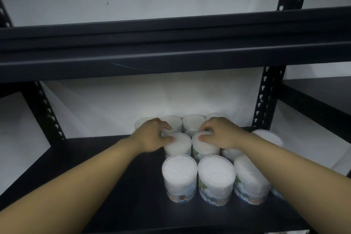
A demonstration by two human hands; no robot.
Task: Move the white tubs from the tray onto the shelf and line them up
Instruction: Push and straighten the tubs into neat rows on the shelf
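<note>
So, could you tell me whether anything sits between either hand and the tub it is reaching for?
Nothing visible does. The left hand already grips the middle-row left tub, and the right hand grips the tub beside it, both on the shelf.

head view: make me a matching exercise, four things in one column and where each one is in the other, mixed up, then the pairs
Things
1. left hand
2. right hand
3. front left tub
4. upright post

Places
A. nearest the camera, at the left end of the front row
B. on the middle-row tub to the right of the other held one
C. at the back right of the shelf, full of holes
D. on the middle-row tub behind the front left tub

Pairs: 1-D, 2-B, 3-A, 4-C
</note>
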